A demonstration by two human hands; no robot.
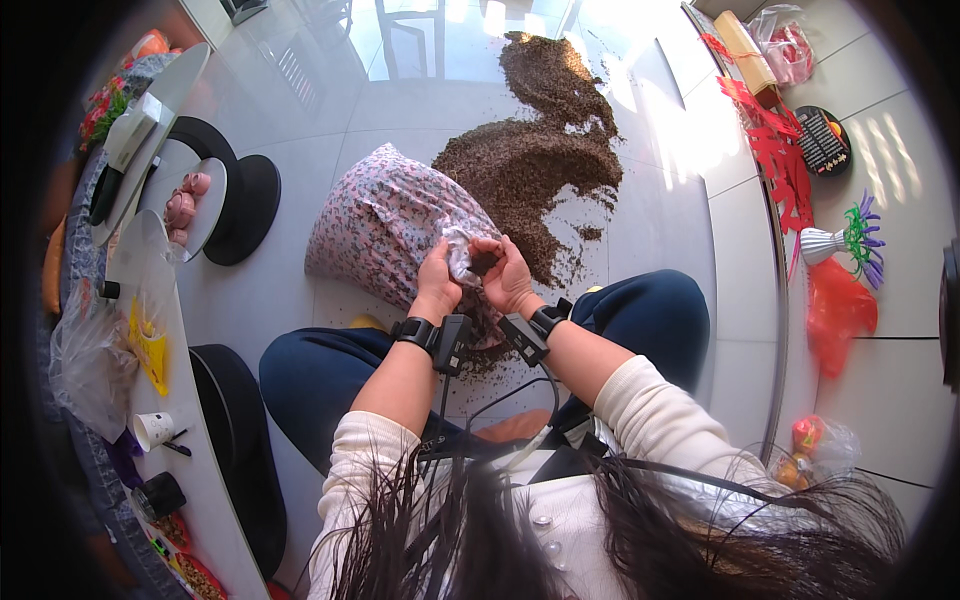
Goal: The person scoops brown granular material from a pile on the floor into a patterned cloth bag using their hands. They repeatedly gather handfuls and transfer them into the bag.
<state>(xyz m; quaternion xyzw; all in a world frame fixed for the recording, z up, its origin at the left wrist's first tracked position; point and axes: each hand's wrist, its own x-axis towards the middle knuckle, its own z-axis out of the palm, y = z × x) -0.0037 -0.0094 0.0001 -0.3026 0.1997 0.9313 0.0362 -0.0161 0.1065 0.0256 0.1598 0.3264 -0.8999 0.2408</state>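
Note:
A stuffed pillow [382, 217] in pink and grey floral fabric lies on the tiled floor between my knees. My left hand [439, 279] grips the bunched white lining [458, 251] at the pillow's opening. Against that opening my right hand [506, 276] is cupped around a small heap of dark husks [484, 262]. Beyond the pillow and to its right spreads a large pile of loose brown husks [517, 169], which look like buckwheat hulls. The inside of the opening is mostly hidden by my fingers.
Left stands a white table [191, 450] with a paper cup [153, 430] and plastic bags. A round stand [214, 187] carries a pink tea set [182, 206]. Along the right ledge lie red paper cutouts [776, 161], a white vase [821, 245] and a red bag [840, 311].

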